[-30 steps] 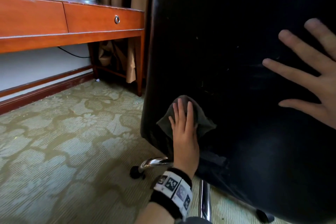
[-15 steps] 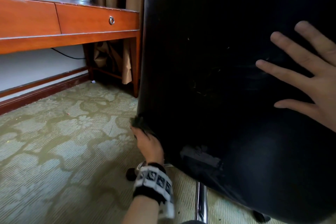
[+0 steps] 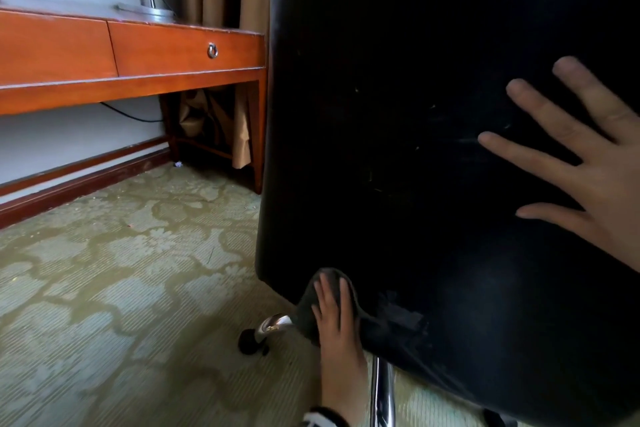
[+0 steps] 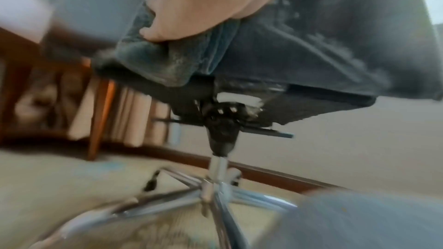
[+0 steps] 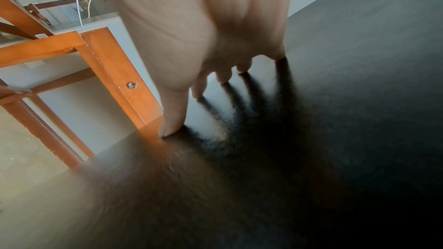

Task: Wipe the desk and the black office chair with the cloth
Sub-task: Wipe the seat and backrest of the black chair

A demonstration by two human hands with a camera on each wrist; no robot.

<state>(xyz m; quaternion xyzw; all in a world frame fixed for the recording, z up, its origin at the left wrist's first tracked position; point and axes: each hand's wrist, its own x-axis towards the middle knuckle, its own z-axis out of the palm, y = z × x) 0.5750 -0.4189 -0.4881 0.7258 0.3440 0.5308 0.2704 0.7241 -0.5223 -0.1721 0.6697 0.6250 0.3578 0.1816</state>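
Desk left of chair; cloth at chair's lower left edge.

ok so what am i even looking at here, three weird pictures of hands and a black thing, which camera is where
No machine here: a person cleaning with bare hands. The wide picture comes from a camera on the head; the other two sit on the wrists, looking along the fingers. The black thing is the back of an office chair. The left hand presses a dark cloth against the chair's lower edge. The right hand lies flat and spread on the chair back. The wooden desk stands behind, on patterned carpet.
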